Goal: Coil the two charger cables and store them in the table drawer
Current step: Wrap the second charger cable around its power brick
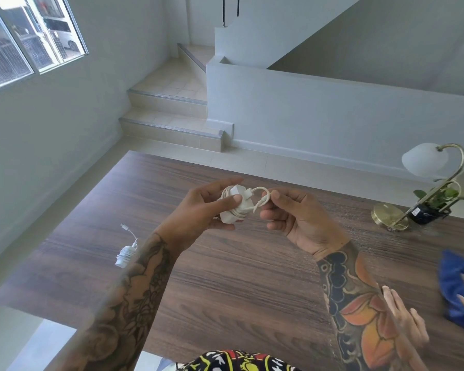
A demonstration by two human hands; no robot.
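Above the middle of the dark wooden table (239, 277), my left hand (198, 210) grips a white charger block (233, 207) that has its cable wound around it. My right hand (298, 218) pinches the loose end loop of that cable (263, 199) just right of the block. A second white charger (126, 254), its cable coiled around it with a short plug end sticking up, lies on the table's left part beside my left forearm. No drawer is visible.
A brass desk lamp (426, 183) with a white shade and a small potted plant (437, 202) stand at the table's far right. A blue cloth (456, 285) and another person's hand (405, 322) are at the right edge. Steps rise beyond the table.
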